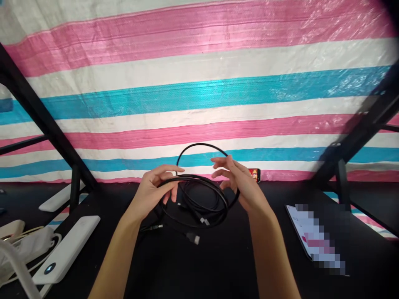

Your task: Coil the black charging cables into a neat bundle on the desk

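Observation:
A coil of black cable [199, 177] hangs over the dark table, gripped between the thumb and fingers of my left hand [154, 187]. One loop of this cable rises above the coil and runs to my right hand [238, 178]. There it meets the fingers and comes out again below the palm. The right fingers are loosely curled round it, and their exact hold is partly hidden. Beneath the hands is more black cable [199, 197] in loops. A USB plug [193, 238] and a light-coloured connector [204, 221] lie near it.
A white power bank [68, 249] lies at the left, beside white cords and an adapter [34, 245]. Another white block [59, 197] is behind. A phone [311, 232] with a blurred screen lies right. Past my right hand shows a small lit screen [254, 175]. Black frame legs [46, 116] stand before striped sheeting.

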Available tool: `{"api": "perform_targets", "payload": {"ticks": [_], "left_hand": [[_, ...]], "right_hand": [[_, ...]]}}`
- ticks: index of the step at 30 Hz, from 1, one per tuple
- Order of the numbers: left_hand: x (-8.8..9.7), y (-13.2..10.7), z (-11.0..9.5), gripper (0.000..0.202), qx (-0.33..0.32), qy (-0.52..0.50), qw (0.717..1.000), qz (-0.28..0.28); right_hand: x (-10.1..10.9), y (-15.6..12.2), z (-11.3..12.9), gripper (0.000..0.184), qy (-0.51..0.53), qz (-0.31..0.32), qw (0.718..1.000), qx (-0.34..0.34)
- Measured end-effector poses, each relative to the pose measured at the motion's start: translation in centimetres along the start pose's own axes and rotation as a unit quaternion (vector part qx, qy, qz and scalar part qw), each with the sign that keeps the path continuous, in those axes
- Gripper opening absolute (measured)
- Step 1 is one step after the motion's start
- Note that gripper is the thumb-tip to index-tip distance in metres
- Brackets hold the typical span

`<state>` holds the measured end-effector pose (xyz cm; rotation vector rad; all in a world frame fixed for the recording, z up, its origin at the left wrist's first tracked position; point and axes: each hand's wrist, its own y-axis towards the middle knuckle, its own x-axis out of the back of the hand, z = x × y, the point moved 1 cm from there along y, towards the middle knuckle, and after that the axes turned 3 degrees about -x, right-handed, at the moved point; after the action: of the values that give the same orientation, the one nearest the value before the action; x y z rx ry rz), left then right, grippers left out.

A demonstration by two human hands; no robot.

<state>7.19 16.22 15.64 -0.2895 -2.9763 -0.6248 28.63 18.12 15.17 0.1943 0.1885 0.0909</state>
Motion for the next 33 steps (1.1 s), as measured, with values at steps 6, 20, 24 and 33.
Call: {"api": "perform_targets", "payload": {"ticks": [6,20,24,33], "left_hand": [[3.8,0.4,0.9,0.017,-0.036,0.061,0.986,-0.153],[10.3,-2.4,1.4,0.018,0.014,0.157,0.977,0.146],[11.3,-3.0,1.0,0.027,-0.085,0.115,0.988,0.060],[11.1,-2.4,0.1,0.015,-0.200,0.005,0.899,-0.391]], "right_hand": [[2.9,0.3,-0.4,0.046,-0.037,-0.086,0.995,0.038],[6.9,-2.8,2.5,0.040,-0.169,-0.407,0.869,0.224],[8.3,-3.7,2.7,0.036,-0.168,-0.475,0.823,0.262],[10.1,-5.9,3.5,0.027,-0.116,-0.518,0.797,0.288]]}}
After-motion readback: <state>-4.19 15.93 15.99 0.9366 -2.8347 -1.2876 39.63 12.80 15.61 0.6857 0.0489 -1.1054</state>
